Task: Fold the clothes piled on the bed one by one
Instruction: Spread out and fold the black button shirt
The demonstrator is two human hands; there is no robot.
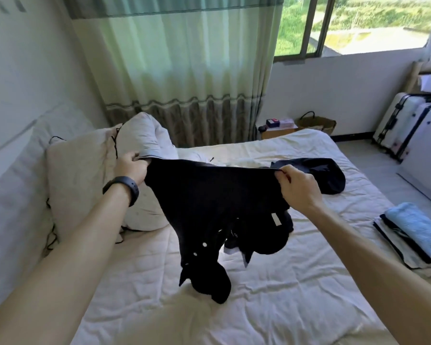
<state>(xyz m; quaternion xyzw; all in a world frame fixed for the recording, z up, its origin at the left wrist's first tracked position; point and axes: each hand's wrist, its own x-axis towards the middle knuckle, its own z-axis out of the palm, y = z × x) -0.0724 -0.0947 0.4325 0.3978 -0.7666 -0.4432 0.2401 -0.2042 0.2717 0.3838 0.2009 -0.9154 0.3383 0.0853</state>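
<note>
**Black garment held up over the bed**

Both hands hold a black garment (209, 207) above the white bed (271, 312). The left hand (132, 168), a black wristband (122, 190) on its wrist, curls its fingers round the garment's top edge at 10 o'clock. The right hand (299, 190) pinches the same edge between thumb and fingers at 2 o'clock. The edge stretches between them and the rest hangs crumpled towards 6 o'clock; whether its lowest fold touches the sheet is unclear. Another dark garment (326, 179) lies just beyond the right hand. A folded stack (413, 236), light blue on top, sits at 3 o'clock, and pillows (85, 175) lean at 9 o'clock.
</note>
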